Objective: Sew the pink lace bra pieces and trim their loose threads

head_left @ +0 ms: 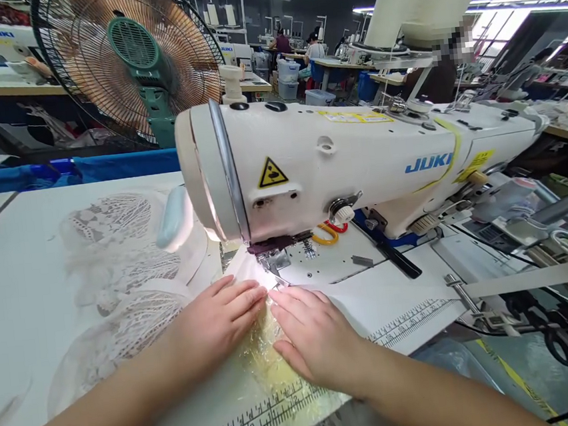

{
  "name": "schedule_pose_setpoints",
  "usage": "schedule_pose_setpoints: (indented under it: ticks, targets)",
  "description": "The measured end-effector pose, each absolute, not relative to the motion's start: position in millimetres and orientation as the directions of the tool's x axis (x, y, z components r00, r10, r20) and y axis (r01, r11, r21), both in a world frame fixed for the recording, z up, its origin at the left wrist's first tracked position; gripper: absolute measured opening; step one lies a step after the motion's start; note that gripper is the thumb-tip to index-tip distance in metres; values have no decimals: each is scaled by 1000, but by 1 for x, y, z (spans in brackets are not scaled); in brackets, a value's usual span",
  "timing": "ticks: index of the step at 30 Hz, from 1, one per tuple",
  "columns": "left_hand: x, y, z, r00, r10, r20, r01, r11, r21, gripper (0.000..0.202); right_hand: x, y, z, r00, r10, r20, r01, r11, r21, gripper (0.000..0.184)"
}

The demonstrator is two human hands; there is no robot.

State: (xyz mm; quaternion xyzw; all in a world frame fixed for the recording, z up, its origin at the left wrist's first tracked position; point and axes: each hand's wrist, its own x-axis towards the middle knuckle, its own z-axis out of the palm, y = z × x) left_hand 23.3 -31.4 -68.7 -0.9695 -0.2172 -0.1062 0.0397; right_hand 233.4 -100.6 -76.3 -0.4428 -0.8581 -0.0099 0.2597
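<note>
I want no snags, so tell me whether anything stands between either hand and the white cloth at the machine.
Nothing visible does: the left hand and right hand both reach the near edge of the cloth. The scissors lie off to the right. What the hands cover is hidden.

A long white metal sewing machine (302, 144) stands on a flat white table (4, 287). Behind it, to the left, stands a round black wire-caged fan (134, 43). Thin white lace pieces (138, 314) lie left of the machine; a looped yellow handle (334, 236) lies beneath its arm.
</note>
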Motion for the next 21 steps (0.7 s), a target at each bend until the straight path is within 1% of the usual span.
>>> schedule_pose_setpoints:
  ticks: [4, 9, 14, 18, 21]
  targets:
    - [18, -17, -64, 895, 385, 223, 395, -919, 2, 37, 233, -101, -77, -473, 755, 454, 763, 609, -216, 33]
    - [14, -1, -59, 892, 409, 190, 409, -912, 44, 41, 232, -101, -74, -477, 766, 432, 760, 606, -236, 32]
    - [13, 12, -56, 906, 367, 213, 370, -929, 26, 42, 232, -102, -73, -480, 766, 427, 756, 609, -243, 31]
    - [16, 20, -53, 902, 396, 172, 400, -916, 14, 42, 232, -100, -73, -484, 763, 429, 748, 615, -250, 32]
    - [19, 13, -44, 890, 399, 219, 415, -909, -31, 40, 235, -98, -69, -479, 736, 478, 725, 639, -258, 30]
